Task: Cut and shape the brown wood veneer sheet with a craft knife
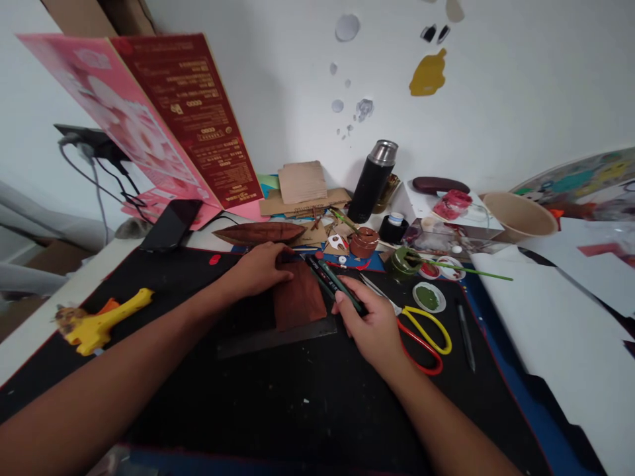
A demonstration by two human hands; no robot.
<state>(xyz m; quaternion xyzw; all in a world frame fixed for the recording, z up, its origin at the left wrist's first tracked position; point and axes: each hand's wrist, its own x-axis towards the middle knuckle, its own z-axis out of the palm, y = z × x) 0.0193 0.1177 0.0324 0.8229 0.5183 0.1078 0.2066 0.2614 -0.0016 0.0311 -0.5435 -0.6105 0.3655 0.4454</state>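
Note:
A brown, roughly square sheet (299, 297) lies on the black mat, with a clear ruler (278, 340) along its near edge. My left hand (260, 270) rests at the sheet's upper left corner, its thumb and bent fingers apart. Just beyond it is a brown, boat-shaped piece (260, 232) with pointed ends. Over the sheet's right edge, my right hand (370, 317) is closed on a slim dark green and black tool (333, 281) with pale lettering; its exact kind is unclear. Scissors (431, 330) with one yellow and one red handle lie beside my right hand.
Paint jars, brown (364, 242) and green (403, 264), stand behind, with a brush (461, 269) across the green one. A black thermos (372, 182) rises at the wall. A yellow glue gun (106, 322) and phone (172, 225) are left; a pen (465, 336) lies right.

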